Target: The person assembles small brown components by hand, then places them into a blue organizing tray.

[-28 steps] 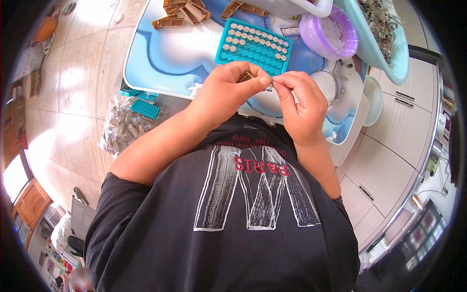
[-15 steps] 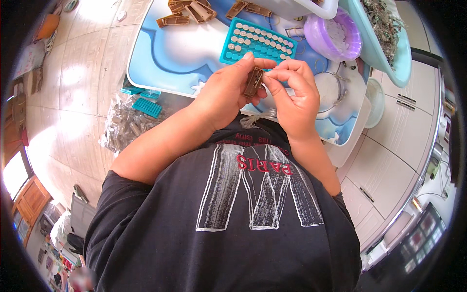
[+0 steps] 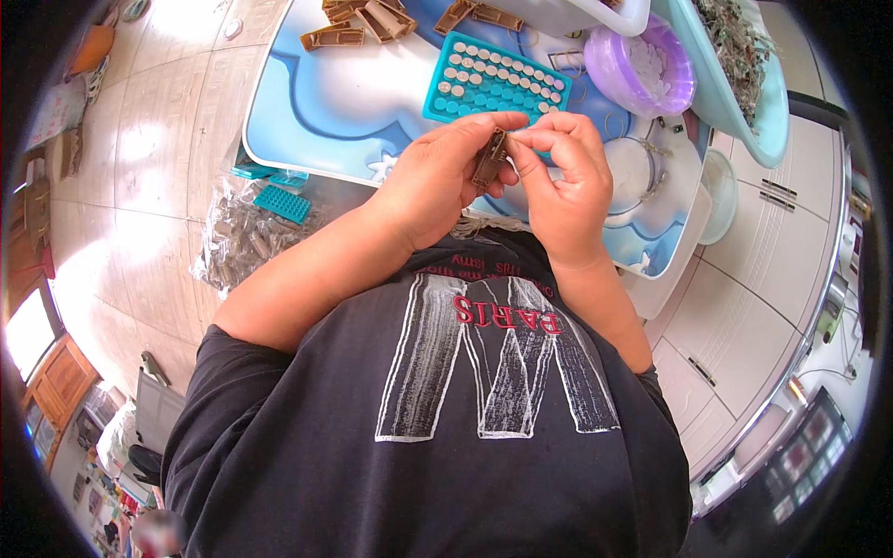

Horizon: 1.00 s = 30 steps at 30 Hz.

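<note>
My left hand [image 3: 445, 166] is closed around a small brown plastic casing [image 3: 488, 166], holding it tilted above the table's near edge. My right hand [image 3: 566, 181] meets it from the right, thumb and forefinger pinched at the casing's upper edge. Whatever lies between those fingertips is too small to make out. Just beyond both hands lies a teal tray [image 3: 431, 108] with rows of round whitish pieces; some of its slots hold none. More brown casings [image 3: 377, 20] are piled at the far left of the table.
The blue and white table [image 3: 321, 126] also carries a purple bowl [image 3: 603, 70] of white bits. Beside it, a pale green basin [image 3: 770, 135] holds a tangled heap of small parts. Left of the table are clear bags [image 3: 233, 242] and small teal trays [image 3: 282, 205].
The casing has turned slightly in my left hand, and that thumb has come down. My right hand keeps its pinch at the casing. The cord bundle by my lap shows less.
</note>
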### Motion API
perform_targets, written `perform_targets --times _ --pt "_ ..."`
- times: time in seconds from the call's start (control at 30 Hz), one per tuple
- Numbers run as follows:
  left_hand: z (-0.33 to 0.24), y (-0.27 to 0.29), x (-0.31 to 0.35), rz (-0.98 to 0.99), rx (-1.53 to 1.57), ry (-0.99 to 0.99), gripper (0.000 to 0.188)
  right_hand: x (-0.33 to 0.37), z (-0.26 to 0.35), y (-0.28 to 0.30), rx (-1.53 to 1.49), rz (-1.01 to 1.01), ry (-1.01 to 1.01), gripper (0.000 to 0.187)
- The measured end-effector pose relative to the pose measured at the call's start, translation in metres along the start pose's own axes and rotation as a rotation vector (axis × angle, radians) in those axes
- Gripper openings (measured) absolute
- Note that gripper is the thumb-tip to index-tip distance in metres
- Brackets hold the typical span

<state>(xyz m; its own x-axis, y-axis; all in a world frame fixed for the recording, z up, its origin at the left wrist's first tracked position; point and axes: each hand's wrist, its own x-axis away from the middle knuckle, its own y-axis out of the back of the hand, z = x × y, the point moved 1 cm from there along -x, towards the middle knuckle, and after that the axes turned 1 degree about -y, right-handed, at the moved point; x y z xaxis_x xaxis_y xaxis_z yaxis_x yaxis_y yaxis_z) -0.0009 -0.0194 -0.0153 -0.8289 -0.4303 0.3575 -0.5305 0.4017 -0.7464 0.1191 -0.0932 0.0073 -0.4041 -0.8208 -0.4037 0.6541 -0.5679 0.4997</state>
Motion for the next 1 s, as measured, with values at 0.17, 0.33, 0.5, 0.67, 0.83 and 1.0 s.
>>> perform_targets --times 0.17,0.33,0.5,0.67,0.83,1.0 --pt "0.0 -0.003 0.002 -0.017 -0.025 -0.017 0.042 0.001 0.0 0.001 0.035 -0.006 -0.008 0.01" --pt "-0.002 -0.007 0.004 -0.048 -0.106 -0.015 0.039 0.002 -0.006 0.001 0.042 0.006 0.017 0.011" --pt "-0.001 -0.004 0.0 -0.076 -0.083 -0.013 0.034 0.0 -0.001 0.004 0.114 -0.003 0.052 0.011" --pt "-0.004 -0.004 -0.001 -0.208 -0.093 -0.054 0.025 0.002 0.019 0.006 0.321 0.067 0.262 0.02" --pt "-0.005 -0.002 -0.002 -0.179 -0.025 -0.118 0.022 0.009 0.021 0.001 0.288 0.202 0.112 0.027" --pt "-0.01 -0.005 0.0 -0.208 -0.049 -0.123 0.023 0.018 0.015 0.001 0.115 0.231 -0.032 0.02"
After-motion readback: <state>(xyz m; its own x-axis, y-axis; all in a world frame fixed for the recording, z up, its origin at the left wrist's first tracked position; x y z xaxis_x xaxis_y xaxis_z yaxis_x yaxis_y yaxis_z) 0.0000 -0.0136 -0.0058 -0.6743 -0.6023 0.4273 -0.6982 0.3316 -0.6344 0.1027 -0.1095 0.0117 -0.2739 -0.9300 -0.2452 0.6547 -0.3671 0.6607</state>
